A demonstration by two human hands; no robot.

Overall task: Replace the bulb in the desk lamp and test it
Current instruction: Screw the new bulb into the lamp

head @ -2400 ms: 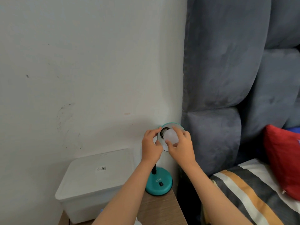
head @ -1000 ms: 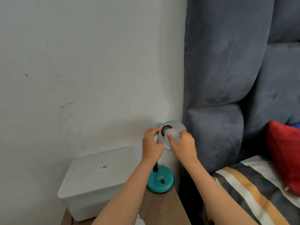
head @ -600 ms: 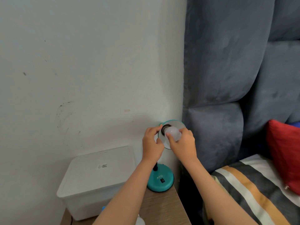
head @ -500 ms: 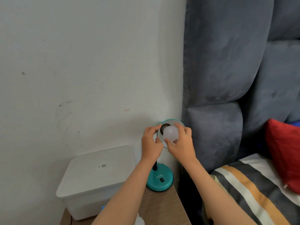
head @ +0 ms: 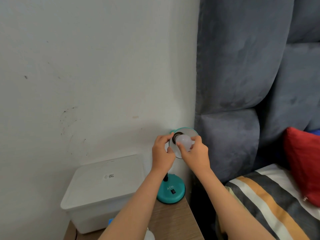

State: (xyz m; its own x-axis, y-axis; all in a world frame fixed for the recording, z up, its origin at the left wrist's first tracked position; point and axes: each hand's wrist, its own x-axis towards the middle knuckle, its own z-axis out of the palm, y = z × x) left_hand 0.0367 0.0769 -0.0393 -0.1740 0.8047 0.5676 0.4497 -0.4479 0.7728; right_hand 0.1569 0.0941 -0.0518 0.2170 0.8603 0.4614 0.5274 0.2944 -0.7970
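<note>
While left hand (head: 162,153) grips shade (head: 190,133), right hand (head: 195,154) pinches bulb (head: 183,142).

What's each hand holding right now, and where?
Right hand pinches the bulb by its rounded glass end. Left hand grips the lamp shade at its left rim.

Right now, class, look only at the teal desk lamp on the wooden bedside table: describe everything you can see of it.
The teal desk lamp has a round, glossy base that looks like plastic, marked "ATN", with a small black switch. It stands on the wooden bedside table near the wall. A thin black stem rises behind the left hand, which grips the shade's rim. The shade, teal outside and pale inside, faces the camera. The right hand holds an unlit frosted white bulb at its dark socket.
</note>
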